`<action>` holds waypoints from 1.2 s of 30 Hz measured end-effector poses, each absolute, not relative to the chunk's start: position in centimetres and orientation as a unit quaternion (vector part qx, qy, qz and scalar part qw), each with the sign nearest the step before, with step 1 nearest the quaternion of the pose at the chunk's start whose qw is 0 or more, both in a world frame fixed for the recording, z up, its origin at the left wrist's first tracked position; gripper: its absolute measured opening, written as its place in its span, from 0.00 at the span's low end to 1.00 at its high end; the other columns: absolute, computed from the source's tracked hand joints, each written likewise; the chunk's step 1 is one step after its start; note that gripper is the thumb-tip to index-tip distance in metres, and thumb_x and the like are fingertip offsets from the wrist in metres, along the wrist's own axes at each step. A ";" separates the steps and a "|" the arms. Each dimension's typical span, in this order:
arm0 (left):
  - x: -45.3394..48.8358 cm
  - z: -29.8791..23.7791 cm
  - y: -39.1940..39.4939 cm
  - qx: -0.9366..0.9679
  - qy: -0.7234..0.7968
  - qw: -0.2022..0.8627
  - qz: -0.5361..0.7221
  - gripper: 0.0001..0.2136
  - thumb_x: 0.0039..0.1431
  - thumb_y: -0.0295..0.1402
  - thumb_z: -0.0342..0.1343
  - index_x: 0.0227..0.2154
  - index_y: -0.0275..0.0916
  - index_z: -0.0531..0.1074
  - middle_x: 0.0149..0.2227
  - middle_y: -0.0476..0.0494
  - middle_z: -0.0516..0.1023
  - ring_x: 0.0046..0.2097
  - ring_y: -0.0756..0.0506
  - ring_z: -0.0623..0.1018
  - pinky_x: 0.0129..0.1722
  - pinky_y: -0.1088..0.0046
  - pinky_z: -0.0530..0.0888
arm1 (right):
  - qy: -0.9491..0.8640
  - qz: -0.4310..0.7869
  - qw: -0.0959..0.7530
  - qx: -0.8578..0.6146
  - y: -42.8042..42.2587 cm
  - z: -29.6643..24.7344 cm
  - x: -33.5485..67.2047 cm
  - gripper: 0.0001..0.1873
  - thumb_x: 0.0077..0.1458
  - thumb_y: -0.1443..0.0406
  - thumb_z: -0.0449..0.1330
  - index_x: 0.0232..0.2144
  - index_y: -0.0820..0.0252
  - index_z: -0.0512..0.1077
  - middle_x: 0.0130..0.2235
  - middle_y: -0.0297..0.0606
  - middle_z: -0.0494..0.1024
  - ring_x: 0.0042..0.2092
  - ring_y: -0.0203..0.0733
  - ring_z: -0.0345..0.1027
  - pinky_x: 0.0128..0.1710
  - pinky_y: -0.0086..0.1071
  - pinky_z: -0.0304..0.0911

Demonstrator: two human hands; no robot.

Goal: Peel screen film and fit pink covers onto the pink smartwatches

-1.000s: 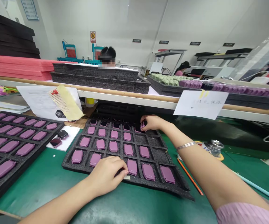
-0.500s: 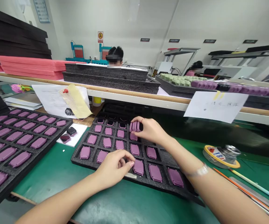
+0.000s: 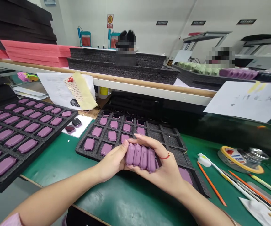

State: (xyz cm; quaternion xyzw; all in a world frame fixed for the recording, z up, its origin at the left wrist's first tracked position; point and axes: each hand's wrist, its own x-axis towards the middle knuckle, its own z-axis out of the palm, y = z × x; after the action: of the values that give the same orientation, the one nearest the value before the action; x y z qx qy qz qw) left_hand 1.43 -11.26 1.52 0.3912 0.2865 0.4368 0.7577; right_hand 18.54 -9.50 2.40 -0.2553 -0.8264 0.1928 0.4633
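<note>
My left hand (image 3: 109,161) and my right hand (image 3: 160,166) cup a tight row of several purple rounded device cases (image 3: 140,158) between them. The row lies above the near part of a black foam tray (image 3: 156,135). Other purple cases (image 3: 112,135) sit in its compartments, and the far row (image 3: 116,116) shows dark faces. My hands hide the tray's near compartments. A second foam tray (image 3: 41,146) full of purple cases lies to the left.
A white card (image 3: 79,131) beside the left tray holds two dark-faced cases. At right lie a tape roll with a metal jar (image 3: 241,160), an orange pen (image 3: 210,183) and a white-tipped tool (image 3: 203,160). A wood-edged shelf (image 3: 135,86) runs behind, with foam stacks and seated co-workers beyond.
The right hand's row of cases has come toward me, and both hands now hold it together over the tray's near part. The whole view has shifted left and tilted.
</note>
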 end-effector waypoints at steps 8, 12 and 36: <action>1.5 1.4 -11.4 0.367 0.313 0.763 0.430 0.37 0.52 0.62 0.61 0.52 0.34 0.69 0.47 0.35 0.80 0.47 0.40 0.81 0.47 0.62 0.77 | -0.822 0.209 0.464 -0.255 -9.6 2.2 18.7 0.43 0.52 0.67 0.70 0.66 0.47 0.58 0.54 0.39 0.79 0.53 0.46 0.77 0.57 0.41 0.73; 1.5 1.5 -11.5 0.379 0.319 0.762 0.418 0.37 0.53 0.64 0.57 0.51 0.34 0.70 0.47 0.34 0.80 0.47 0.40 0.81 0.47 0.62 0.76 | -0.822 0.209 0.460 -0.261 -9.5 2.4 18.7 0.44 0.51 0.68 0.70 0.66 0.48 0.57 0.53 0.39 0.80 0.52 0.48 0.77 0.56 0.43 0.73; 1.2 2.7 -11.4 0.567 0.294 0.661 0.394 0.21 0.46 0.29 0.73 0.44 0.37 0.77 0.44 0.43 0.82 0.47 0.43 0.81 0.52 0.64 0.76 | -0.832 0.207 0.470 -0.210 -8.9 1.7 19.0 0.48 0.52 0.62 0.73 0.69 0.49 0.55 0.56 0.40 0.79 0.53 0.50 0.78 0.53 0.41 0.77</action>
State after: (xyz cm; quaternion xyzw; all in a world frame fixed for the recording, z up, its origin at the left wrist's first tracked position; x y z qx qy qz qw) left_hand 1.16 -11.36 2.74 0.5671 0.2941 0.3935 0.6611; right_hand 19.05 -8.91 1.75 -0.2101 -0.8318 0.2070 0.4702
